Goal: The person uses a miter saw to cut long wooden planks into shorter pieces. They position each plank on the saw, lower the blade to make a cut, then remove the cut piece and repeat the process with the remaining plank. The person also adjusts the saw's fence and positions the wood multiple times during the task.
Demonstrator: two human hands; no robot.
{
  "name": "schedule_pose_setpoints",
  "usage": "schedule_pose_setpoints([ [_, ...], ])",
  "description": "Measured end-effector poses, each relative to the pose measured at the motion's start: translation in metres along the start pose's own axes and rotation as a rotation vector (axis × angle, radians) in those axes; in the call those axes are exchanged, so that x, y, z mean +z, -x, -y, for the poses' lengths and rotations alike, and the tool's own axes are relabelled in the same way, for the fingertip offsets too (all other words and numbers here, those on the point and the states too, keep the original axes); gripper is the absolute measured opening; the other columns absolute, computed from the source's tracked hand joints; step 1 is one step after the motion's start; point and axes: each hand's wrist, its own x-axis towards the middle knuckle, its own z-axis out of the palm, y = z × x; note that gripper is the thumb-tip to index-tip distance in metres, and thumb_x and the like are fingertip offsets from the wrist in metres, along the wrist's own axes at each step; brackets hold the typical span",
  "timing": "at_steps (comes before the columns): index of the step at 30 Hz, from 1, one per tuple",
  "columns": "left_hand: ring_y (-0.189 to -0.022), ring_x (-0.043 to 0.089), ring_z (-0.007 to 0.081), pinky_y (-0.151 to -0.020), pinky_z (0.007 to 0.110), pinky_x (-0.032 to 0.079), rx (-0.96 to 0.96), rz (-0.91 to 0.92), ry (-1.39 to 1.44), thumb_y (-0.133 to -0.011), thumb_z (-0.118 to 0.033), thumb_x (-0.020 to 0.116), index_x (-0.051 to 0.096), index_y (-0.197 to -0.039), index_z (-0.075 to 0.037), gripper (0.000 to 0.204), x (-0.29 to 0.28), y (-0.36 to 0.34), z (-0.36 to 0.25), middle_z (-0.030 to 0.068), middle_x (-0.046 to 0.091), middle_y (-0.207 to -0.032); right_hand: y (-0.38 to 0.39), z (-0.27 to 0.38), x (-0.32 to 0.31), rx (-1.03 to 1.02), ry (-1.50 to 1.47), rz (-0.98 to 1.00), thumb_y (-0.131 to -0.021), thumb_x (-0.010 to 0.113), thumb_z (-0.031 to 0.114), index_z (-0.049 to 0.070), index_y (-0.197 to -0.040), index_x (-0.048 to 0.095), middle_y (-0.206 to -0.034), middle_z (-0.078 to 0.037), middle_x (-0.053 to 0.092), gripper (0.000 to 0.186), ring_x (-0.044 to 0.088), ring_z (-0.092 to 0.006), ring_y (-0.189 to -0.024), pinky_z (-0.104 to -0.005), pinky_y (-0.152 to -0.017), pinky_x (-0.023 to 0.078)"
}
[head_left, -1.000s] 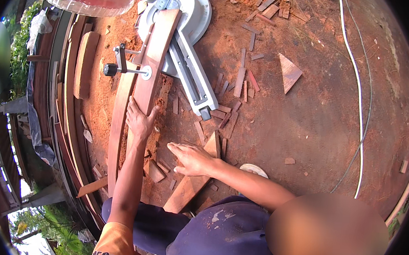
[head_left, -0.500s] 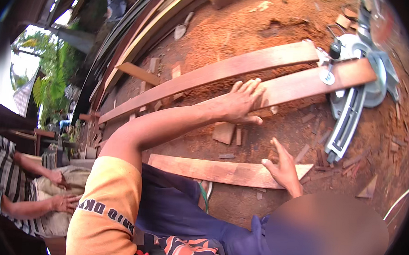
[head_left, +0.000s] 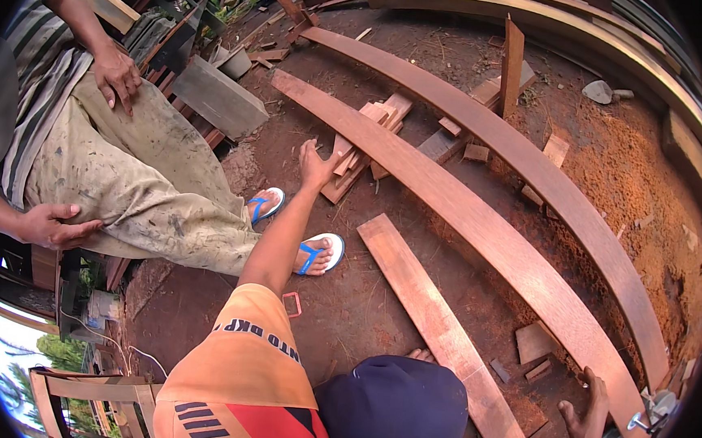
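Observation:
My left hand (head_left: 316, 166), at the end of an orange sleeve, reaches out with its fingers apart and holds nothing. Beside it lies a small stack of wooden offcuts (head_left: 367, 141); whether the hand touches them I cannot tell. A long reddish-brown board (head_left: 450, 200) runs across the stack toward the lower right. My right hand (head_left: 587, 414) is open next to that board's near end, its fingertips close to the edge. A shorter plank (head_left: 433, 318) lies on the ground between my hands. Part of the metal clamp (head_left: 638, 421) shows at the long board's end.
A co-worker in stained trousers (head_left: 138, 180) and blue-strapped sandals (head_left: 321, 253) is at the left, near my left arm. Another long board (head_left: 495, 144) lies beyond, over wood blocks. Sawdust (head_left: 639, 174), a trowel (head_left: 600, 92) and stacked timber (head_left: 545, 6) are at the upper right.
The view has swung left, bringing the co-worker closer into it. My left hand has left the long board and now stretches beside the offcuts. My right hand remains open.

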Motion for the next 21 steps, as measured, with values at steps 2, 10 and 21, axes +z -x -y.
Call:
schedule_pose_setpoints([
  [2,-0.146,0.043,0.0408,-0.123,0.046,0.035,0.012,0.138,-0.060,-0.072,-0.049,0.090,0.047,-0.150,0.007,0.105,0.014,-0.025,0.023,0.0282,0.045,-0.156,-0.061,0.064,-0.025,-0.045,0.125,0.220,-0.077,0.086,0.025,-0.004,-0.151,0.045,-0.144,-0.023,0.056,0.089,0.050,-0.0388,-0.141,-0.0489,-0.118,0.039],
  [10,-0.140,0.053,0.0409,-0.118,0.045,0.041,-0.003,0.344,0.198,-0.055,-0.039,0.102,0.036,-0.157,0.005,0.130,0.049,-0.066,0.026,0.0290,0.055,-0.149,-0.254,0.182,0.097,-0.121,0.363,-0.013,-0.056,0.094,0.063,0.002,-0.163,0.025,-0.170,-0.020,0.026,0.141,0.022,-0.0399,-0.158,-0.0652,-0.126,0.015],
  [21,-0.128,0.065,0.0329,-0.111,0.040,0.049,-0.085,0.119,0.129,-0.076,-0.023,0.090,0.051,-0.150,0.003,0.087,0.077,-0.033,0.021,0.0242,0.066,-0.139,-0.291,0.203,0.135,-0.156,0.243,-0.218,-0.060,0.095,0.030,0.003,-0.149,0.044,-0.137,-0.018,0.054,0.106,0.052,-0.0350,-0.126,-0.0487,-0.108,0.039],
])
